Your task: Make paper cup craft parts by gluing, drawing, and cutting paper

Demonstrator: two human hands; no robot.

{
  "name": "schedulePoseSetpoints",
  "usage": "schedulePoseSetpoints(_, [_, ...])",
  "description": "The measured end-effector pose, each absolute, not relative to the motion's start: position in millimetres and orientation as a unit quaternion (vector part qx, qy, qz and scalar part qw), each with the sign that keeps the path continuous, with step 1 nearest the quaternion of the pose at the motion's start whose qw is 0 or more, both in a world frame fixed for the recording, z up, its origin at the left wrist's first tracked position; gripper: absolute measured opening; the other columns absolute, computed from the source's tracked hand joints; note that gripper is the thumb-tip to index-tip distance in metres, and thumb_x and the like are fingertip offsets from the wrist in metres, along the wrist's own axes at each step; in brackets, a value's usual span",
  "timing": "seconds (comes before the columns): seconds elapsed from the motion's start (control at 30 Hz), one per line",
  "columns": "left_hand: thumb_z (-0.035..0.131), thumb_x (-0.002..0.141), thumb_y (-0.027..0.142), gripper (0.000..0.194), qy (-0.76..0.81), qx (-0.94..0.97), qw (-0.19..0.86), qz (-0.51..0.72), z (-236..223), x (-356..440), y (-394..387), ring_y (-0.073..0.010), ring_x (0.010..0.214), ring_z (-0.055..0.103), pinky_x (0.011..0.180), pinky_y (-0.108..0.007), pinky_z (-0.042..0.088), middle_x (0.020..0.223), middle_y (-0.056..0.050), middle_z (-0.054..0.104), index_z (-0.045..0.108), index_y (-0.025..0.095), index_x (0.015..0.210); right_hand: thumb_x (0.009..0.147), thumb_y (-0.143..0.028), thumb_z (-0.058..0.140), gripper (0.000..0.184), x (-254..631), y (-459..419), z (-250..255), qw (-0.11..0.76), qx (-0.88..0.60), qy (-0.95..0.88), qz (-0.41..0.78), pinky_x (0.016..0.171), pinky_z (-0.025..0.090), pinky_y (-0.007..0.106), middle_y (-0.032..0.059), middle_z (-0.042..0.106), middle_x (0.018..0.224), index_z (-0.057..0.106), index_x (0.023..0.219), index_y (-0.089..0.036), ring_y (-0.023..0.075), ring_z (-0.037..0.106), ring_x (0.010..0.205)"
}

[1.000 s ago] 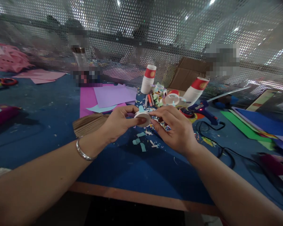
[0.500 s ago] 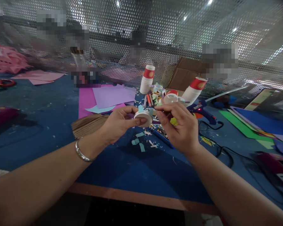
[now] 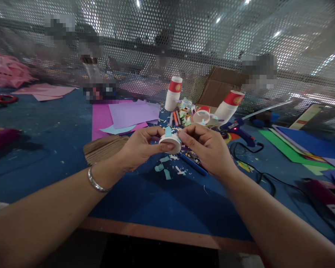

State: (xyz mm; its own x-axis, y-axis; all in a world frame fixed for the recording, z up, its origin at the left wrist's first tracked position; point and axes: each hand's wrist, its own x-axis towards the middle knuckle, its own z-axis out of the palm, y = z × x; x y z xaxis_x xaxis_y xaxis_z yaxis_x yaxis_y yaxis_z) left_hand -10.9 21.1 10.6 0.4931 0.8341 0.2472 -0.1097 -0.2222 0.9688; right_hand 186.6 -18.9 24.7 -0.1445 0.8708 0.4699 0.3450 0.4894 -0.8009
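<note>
Above the desk (image 3: 156, 208), back from the middle of its front edge, the left hand (image 3: 138, 149) pinches the white disc (image 3: 176, 147), thumb underneath. The right hand (image 3: 212, 150) is half curled at its right rim; whether its fingertips grip anything, I can't tell. The disc looks like light, crushable paper, best held by its stiffer rim, clear of the flimsy blue tab (image 3: 168, 131).
</note>
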Motion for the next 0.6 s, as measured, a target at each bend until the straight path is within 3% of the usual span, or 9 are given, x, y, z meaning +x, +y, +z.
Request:
schedulePoseSetpoints(0.27, [0.086, 0.070, 0.030, 0.024, 0.284, 0.653, 0.560, 0.423, 10.7, -10.5, 20.7, -0.0107, 0.068, 0.053, 0.066, -0.025, 0.042, 0.072, 0.003, 0.062, 0.066, 0.019, 0.072, 0.093, -0.041, 0.067, 0.024, 183.7, -19.4, 22.5, 0.505, -0.424, -0.690, 0.296, 0.056, 0.041, 0.025, -0.0011, 0.063, 0.073, 0.068, 0.084, -0.019, 0.0107, 0.051, 0.063])
schedulePoseSetpoints(0.6, [0.087, 0.069, 0.027, 0.023, 0.281, 0.638, 0.571, 0.433, 9.5, -9.6, 19.0, -0.0103, 0.070, 0.055, 0.067, -0.025, 0.043, 0.073, 0.002, 0.063, 0.067, 0.018, 0.073, 0.093, -0.038, 0.066, 0.022, 180.6, -22.2, 23.6, 0.518, -0.419, -0.678, 0.310, 0.059, 0.044, 0.024, -0.0009, 0.062, 0.074, 0.065, 0.083, -0.018, 0.0106, 0.053, 0.066])
